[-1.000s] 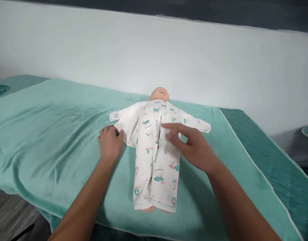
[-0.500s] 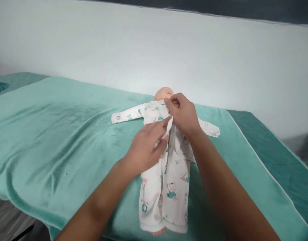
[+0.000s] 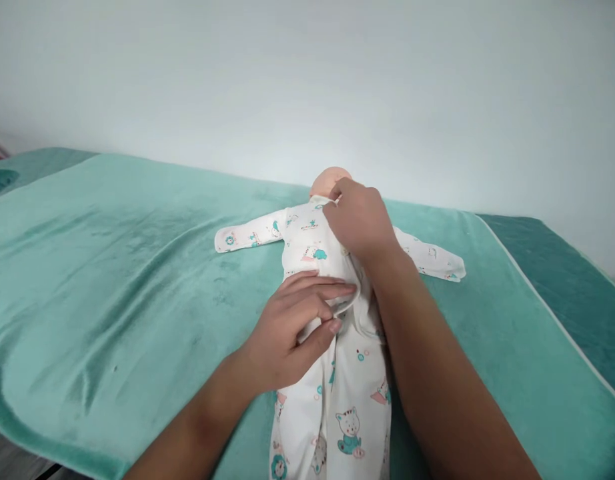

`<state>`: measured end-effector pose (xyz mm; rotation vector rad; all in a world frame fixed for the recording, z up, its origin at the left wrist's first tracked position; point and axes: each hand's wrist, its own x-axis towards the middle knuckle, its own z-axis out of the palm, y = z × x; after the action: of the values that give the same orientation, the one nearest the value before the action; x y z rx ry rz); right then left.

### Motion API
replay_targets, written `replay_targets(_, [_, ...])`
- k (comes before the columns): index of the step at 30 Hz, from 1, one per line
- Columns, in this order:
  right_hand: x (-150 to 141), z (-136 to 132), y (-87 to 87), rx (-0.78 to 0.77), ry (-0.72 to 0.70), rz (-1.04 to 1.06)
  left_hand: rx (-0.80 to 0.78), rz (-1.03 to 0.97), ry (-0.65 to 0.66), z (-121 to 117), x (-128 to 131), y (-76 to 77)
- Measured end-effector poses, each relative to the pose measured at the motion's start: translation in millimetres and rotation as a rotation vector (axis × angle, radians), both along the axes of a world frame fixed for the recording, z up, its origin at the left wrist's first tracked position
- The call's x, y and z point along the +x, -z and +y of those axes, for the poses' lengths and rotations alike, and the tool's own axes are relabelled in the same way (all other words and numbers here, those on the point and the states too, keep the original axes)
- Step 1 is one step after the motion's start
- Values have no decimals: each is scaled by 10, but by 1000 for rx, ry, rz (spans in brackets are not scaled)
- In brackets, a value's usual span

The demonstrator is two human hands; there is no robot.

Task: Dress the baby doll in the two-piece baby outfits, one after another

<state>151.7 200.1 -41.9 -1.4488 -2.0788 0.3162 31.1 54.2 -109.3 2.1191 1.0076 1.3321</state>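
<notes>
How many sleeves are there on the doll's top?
2. The left sleeve stretches out across the green blanket; the right sleeve lies out on the other side, its upper part hidden behind the right hand.

left hand (image 3: pixel 300 327) pinches shirt (image 3: pixel 312 243) hem | right hand (image 3: pixel 360 217) at shirt's neck | doll (image 3: pixel 329 181) lies on green blanket (image 3: pixel 152 300) | white wall (image 3: pixel 237 87) behind

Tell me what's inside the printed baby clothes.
A doll, by the look of the head emerging at the neckline, partly behind the right hand. The torso and arms can't be seen: the printed clothes cover them, with the left hand over the front.
</notes>
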Motion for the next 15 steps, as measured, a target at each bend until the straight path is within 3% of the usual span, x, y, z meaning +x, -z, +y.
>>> replay_targets(2, [140, 9, -26, 62, 17, 107, -63, -116, -7, 16, -9, -54])
replay_targets(5, [353, -8, -90, 93, 90, 200, -138, -194, -148, 173, -37, -167])
replay_targets(10, [513, -10, -33, -66, 164, 113, -106, 9, -440, 789, -21, -342])
replay_targets(15, [425, 29, 101, -167, 181, -31, -244, 30, -504, 1386, 67, -505])
